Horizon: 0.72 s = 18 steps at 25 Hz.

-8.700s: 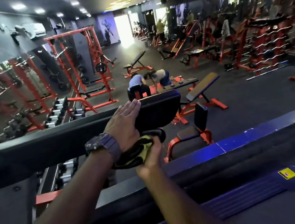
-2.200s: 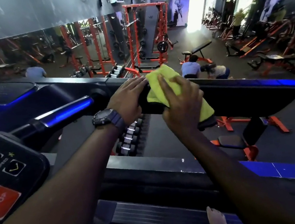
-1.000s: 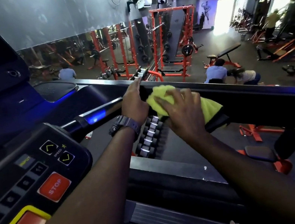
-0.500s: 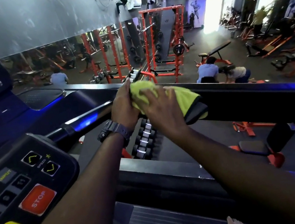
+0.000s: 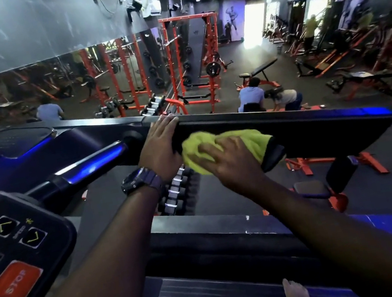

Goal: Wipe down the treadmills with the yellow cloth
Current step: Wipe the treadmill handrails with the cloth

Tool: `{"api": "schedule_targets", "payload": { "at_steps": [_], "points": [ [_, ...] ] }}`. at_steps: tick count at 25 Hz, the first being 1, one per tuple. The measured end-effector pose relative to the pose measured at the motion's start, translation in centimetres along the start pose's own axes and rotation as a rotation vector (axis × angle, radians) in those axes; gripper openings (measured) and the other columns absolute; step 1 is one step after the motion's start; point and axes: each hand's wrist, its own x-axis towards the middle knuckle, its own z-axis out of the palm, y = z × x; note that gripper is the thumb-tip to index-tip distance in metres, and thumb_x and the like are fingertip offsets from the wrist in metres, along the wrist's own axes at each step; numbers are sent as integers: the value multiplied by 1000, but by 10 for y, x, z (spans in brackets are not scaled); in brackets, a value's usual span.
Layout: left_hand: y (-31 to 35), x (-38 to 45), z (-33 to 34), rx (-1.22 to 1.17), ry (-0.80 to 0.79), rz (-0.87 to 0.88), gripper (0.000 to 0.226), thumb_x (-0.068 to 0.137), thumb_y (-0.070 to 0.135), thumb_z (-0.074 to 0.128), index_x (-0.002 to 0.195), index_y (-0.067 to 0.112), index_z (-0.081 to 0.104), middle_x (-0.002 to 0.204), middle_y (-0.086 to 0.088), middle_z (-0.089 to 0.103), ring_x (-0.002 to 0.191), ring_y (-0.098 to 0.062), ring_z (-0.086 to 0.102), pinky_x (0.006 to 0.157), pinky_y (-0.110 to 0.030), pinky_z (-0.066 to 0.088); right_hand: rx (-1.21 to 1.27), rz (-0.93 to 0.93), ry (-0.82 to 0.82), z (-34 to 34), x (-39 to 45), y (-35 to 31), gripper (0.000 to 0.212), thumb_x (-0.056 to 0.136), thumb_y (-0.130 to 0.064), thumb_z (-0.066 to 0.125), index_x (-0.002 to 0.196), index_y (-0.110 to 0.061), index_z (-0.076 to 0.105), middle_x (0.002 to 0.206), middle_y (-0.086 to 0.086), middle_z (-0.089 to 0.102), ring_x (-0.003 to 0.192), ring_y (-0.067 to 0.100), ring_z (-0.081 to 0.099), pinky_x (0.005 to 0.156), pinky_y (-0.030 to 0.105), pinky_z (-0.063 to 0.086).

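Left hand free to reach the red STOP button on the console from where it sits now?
Probably yes. The left hand rests open on the black handrail, holding nothing, and the STOP button lies on its own side with nothing visible between. The right hand keeps the yellow cloth.

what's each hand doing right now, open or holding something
Left hand: open, fingers laid over the top of the treadmill's black bar, holding nothing.
Right hand: fingers curled on the yellow cloth, pressing it against the bar.
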Motion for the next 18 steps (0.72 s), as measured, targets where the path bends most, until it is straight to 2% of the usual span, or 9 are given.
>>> {"api": "schedule_targets", "payload": {
  "at_steps": [2, 3, 7, 8, 10, 12, 13, 16, 18],
  "points": [
    [-2, -1, 0, -10, 5, -11, 72, 71, -2, 55, 142, 5, 44, 151, -13, 39, 145, -29, 28, 121, -38, 17, 10, -117, -81, -4, -36, 29, 46, 92, -12, 50, 131, -33, 62, 127, 1, 63, 98, 33, 59, 80, 39, 38],
    [0, -2, 0, -13, 17, -19, 73, 71, -5, 56, 143, 6, 43, 152, -12, 39, 145, -28, 27, 121, -37, 17, 19, -70, -55, -11, -41, 42, 52, 87, -9, 54, 132, -34, 62, 127, 2, 63, 97, 33, 58, 79, 40, 37],
    [4, -1, 5, -18, 71, -47, 71, 73, -4, 59, 142, 7, 46, 151, -10, 41, 144, -27, 29, 121, -41, 21, 7, 477, 58, -29, 1, 28, 80, 66, -10, 62, 141, -35, 52, 134, 2, 54, 106, 32, 49, 82, 42, 36],
    [5, -1, 5, -9, 68, -49, 71, 73, -2, 60, 142, 8, 46, 151, -10, 41, 144, -27, 29, 121, -41, 21, 17, 460, 66, -25, 3, 17, 74, 71, -11, 61, 141, -35, 52, 134, 1, 53, 106, 32, 48, 82, 42, 37],
    [8, 2, 4, 47, 38, -66, 70, 74, 2, 61, 142, 6, 45, 151, -12, 40, 144, -28, 28, 121, -40, 19, 21, 235, 56, -16, -19, 18, 60, 83, -7, 56, 136, -34, 58, 131, 0, 56, 103, 31, 48, 81, 42, 41],
    [19, 6, 5, 126, 5, -103, 71, 76, 11, 62, 143, 3, 41, 152, -14, 38, 145, -29, 25, 123, -39, 12, 42, 116, 21, -22, -42, 44, 64, 76, 0, 64, 130, -35, 63, 126, 1, 61, 99, 31, 51, 79, 42, 42],
    [28, 10, 8, 154, -19, -93, 72, 76, 14, 61, 143, 2, 38, 152, -15, 37, 146, -29, 24, 123, -39, 10, 35, 162, 25, -28, -43, 54, 69, 69, 0, 68, 128, -36, 64, 125, 1, 61, 98, 32, 52, 78, 42, 39],
    [60, 11, 27, 192, -89, 119, 77, 73, 23, 52, 145, 1, 36, 152, -15, 37, 145, -30, 25, 123, -41, 9, -1, 557, 66, -41, -12, 40, 81, 59, -10, 64, 135, -36, 58, 129, 1, 56, 101, 31, 48, 80, 41, 38],
    [66, 10, 38, 160, -91, 174, 77, 72, 24, 49, 144, 1, 37, 150, -16, 39, 144, -31, 28, 122, -43, 14, 24, 573, 57, -35, -9, 29, 78, 66, -9, 62, 139, -35, 54, 132, 1, 53, 104, 31, 47, 83, 42, 38]
  ]
}}
